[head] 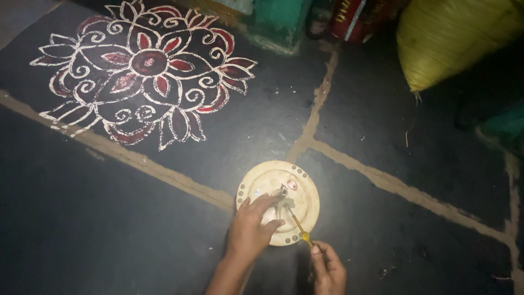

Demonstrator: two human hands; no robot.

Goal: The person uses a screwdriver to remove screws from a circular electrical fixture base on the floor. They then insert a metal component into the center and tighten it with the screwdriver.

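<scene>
While the left hand [252, 225] lies palm down on the round cream disc [277, 202], its fingers spread loosely over the lower left part and its fingertips reach the small metal shaft [283, 192] at the middle. It presses flat and grips nothing. The right hand [328, 269] sits lower, just off the disc's rim, closed around the yellow handle of a screwdriver [299, 226]. That tool slants up and left, its tip near the metal shaft. The disc rests flat on the dark stone floor [82, 218], across a pale joint line. Small dark holes ring its edge. A white and red flower drawing [147, 65] lies well apart, and a yellow sack [453, 38] sits at the far corner.
</scene>
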